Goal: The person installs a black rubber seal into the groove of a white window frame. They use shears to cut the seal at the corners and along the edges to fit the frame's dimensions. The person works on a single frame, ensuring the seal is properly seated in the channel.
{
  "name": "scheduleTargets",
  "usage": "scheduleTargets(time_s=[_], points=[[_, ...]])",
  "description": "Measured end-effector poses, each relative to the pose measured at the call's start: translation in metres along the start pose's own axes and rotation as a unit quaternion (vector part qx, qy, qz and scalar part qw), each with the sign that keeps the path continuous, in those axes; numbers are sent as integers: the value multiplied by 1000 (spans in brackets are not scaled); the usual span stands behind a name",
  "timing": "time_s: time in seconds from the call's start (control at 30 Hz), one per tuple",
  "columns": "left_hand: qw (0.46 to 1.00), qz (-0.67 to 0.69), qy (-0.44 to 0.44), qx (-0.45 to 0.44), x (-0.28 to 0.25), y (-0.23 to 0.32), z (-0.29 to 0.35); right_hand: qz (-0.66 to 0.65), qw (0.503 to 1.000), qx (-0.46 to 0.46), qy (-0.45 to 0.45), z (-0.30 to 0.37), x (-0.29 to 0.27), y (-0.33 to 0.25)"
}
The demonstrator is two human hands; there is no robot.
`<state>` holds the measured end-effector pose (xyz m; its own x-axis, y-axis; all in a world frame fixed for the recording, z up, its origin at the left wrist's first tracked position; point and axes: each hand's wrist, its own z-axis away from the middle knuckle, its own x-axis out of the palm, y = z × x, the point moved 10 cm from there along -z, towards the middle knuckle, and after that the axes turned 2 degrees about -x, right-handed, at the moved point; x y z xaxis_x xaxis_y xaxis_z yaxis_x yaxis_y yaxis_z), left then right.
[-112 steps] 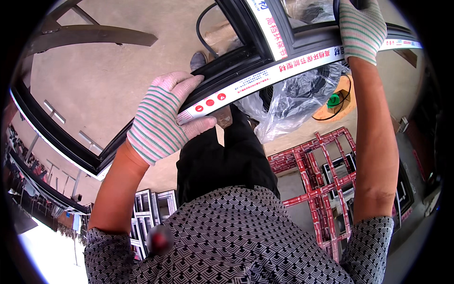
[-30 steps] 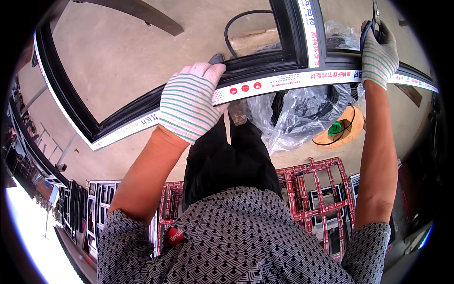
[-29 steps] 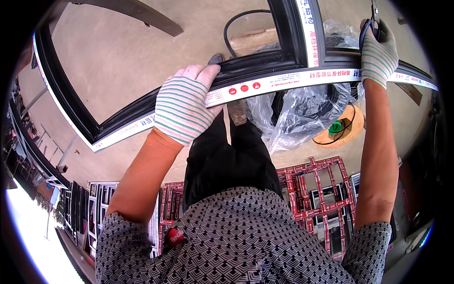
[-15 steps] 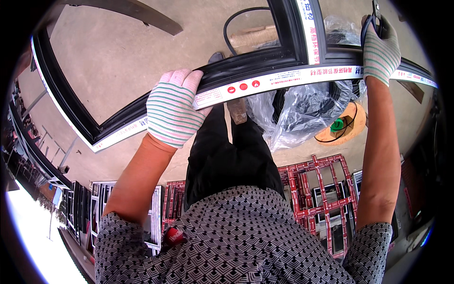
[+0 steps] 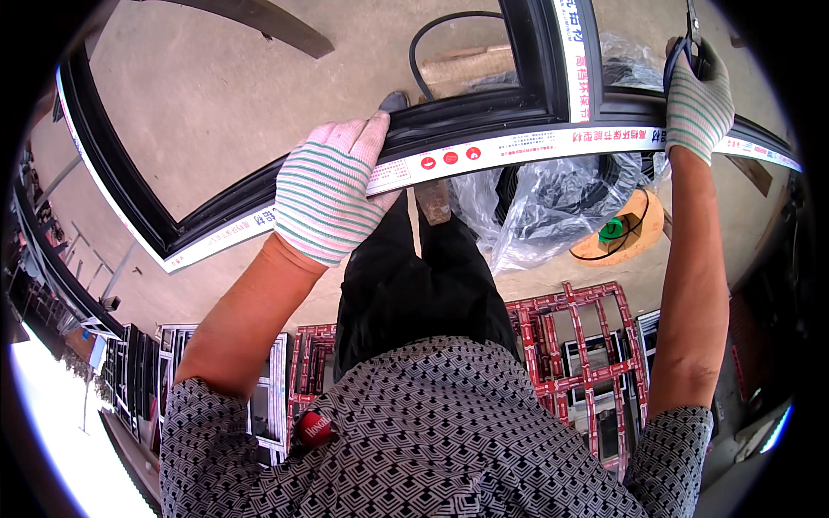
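Observation:
A large black window frame (image 5: 471, 110) with white printed protective film along its edges spans the view in front of me. My left hand (image 5: 331, 190), in a striped knit glove, is closed over the near rail left of the middle bar, fingers on top and thumb below. Farther right, my gloved right hand (image 5: 701, 108) is closed around dark-handled scissors (image 5: 692, 36), blades pointing away from me. That hand rests at the same rail. Whether it also grips the rail is hard to see.
Beneath the frame lie a coil in clear plastic (image 5: 553, 203) and a round tan spool (image 5: 637, 233) with a green centre. A wrapped brown bundle (image 5: 466, 71) is beyond the rail. Red-filmed frames (image 5: 574, 380) stand behind me, and a dark beam (image 5: 268, 22) is at far left.
My left hand has shifted slightly right and away from me on the rail. The frame's middle has moved a little right and nearer. My right hand still holds the scissors.

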<state>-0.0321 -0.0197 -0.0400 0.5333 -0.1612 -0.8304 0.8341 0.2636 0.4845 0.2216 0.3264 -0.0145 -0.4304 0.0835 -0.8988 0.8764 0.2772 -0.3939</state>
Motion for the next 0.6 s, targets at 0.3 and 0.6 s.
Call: scheduleTargets(time_s=[0.3,0.6], points=[[1000,-6,-22,22,2,0,-2,40,999,-5,5,-1,-2,-3],[1000,-4,-6,-6,3,4,-7,33,999,-3,-6,-4,0,1]])
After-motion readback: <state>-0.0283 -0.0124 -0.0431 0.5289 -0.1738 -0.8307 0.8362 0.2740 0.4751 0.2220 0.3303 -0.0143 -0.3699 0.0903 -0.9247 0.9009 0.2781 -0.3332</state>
